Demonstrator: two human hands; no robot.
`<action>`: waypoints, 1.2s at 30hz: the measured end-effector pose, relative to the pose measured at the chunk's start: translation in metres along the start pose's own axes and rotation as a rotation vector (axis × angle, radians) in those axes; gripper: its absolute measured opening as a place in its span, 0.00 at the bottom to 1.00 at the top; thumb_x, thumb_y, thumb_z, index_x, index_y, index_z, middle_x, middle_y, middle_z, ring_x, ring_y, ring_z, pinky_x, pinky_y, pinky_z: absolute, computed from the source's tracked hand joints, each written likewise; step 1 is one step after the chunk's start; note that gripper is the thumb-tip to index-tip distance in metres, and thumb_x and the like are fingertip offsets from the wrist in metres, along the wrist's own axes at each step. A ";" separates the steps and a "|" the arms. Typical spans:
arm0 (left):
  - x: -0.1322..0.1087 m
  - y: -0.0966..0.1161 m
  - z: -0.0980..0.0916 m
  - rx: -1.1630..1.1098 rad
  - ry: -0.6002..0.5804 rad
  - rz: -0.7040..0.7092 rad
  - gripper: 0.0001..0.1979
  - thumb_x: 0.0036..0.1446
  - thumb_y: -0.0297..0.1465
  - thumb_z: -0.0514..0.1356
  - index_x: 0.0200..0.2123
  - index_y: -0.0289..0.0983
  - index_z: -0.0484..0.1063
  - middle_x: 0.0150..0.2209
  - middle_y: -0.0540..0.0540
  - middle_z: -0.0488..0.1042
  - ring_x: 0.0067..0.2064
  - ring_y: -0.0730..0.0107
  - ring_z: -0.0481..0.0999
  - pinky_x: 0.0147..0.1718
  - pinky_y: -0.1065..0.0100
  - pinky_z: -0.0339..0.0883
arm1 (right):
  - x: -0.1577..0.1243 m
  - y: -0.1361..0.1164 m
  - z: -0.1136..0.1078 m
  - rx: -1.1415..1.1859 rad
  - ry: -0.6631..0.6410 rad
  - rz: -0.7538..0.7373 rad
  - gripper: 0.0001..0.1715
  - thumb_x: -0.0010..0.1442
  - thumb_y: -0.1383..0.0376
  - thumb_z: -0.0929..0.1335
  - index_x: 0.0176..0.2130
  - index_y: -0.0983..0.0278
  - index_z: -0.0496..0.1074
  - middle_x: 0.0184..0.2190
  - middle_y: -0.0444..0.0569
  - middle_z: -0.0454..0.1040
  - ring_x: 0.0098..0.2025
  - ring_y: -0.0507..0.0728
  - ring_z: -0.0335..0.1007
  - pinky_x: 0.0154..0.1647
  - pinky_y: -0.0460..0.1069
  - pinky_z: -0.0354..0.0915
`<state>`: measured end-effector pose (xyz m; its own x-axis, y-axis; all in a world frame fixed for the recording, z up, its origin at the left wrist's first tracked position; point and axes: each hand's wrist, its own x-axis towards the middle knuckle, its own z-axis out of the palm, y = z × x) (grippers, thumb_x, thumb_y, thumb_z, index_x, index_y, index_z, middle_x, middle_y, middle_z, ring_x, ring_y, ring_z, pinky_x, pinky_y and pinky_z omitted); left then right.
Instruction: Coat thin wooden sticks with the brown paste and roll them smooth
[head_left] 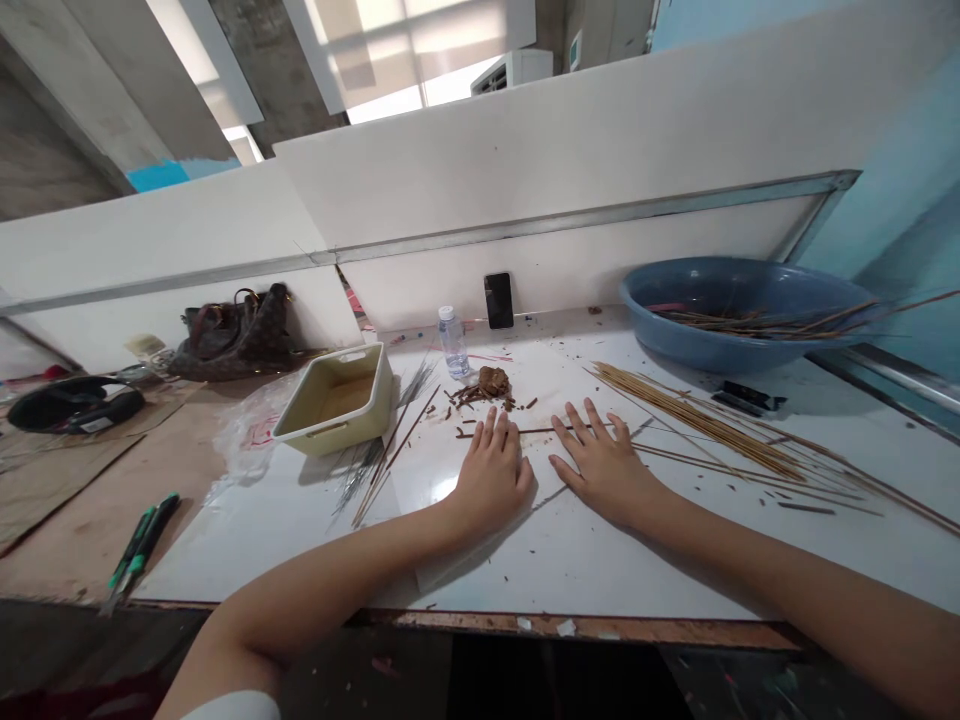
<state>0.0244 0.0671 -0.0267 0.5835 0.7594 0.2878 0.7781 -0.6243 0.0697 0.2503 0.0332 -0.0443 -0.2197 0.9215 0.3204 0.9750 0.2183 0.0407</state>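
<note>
My left hand (491, 480) lies palm down on the white board, its outstretched fingertips on a thin brown strip (535, 431). Opposite it, my right hand (606, 472) is also flat with fingers spread, its fingertips on the strip's other part. The strip runs sideways under both hands, so part of it is hidden. Just beyond the left fingertips sits a crumbly brown lump (495, 382) of dough-like material with short broken bits around it. A bundle of thin tan sticks (697, 420) lies to the right of my right hand.
A clear bottle (453, 345) and a leaning phone (499, 300) stand behind the lump. At left are a yellowish bin (337, 430), wires (360, 478), green-black pliers (141, 545) and a brown bag (240, 340). A blue basin (720, 350) with sticks stands at right.
</note>
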 end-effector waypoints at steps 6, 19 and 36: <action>0.000 0.003 -0.005 0.035 0.066 0.090 0.26 0.74 0.35 0.54 0.66 0.25 0.72 0.79 0.24 0.60 0.85 0.41 0.42 0.81 0.40 0.52 | 0.000 -0.004 -0.011 0.003 0.043 -0.070 0.33 0.81 0.53 0.60 0.67 0.69 0.79 0.78 0.66 0.63 0.84 0.73 0.49 0.78 0.69 0.47; 0.002 0.003 -0.007 -0.009 -0.002 0.082 0.28 0.74 0.34 0.54 0.69 0.22 0.69 0.80 0.21 0.58 0.85 0.39 0.43 0.80 0.38 0.54 | 0.003 0.000 -0.010 0.005 0.072 -0.067 0.32 0.81 0.56 0.59 0.65 0.71 0.80 0.75 0.68 0.68 0.82 0.73 0.55 0.76 0.69 0.49; 0.000 0.005 -0.011 0.002 0.044 0.107 0.23 0.73 0.32 0.55 0.64 0.26 0.74 0.80 0.24 0.57 0.85 0.43 0.44 0.81 0.42 0.51 | 0.001 0.000 -0.015 0.021 0.116 -0.106 0.31 0.82 0.56 0.58 0.61 0.68 0.83 0.77 0.61 0.67 0.83 0.72 0.53 0.77 0.68 0.49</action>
<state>0.0261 0.0621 -0.0153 0.6529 0.6795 0.3347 0.7120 -0.7013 0.0347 0.2509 0.0300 -0.0300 -0.3152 0.8496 0.4229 0.9453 0.3206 0.0605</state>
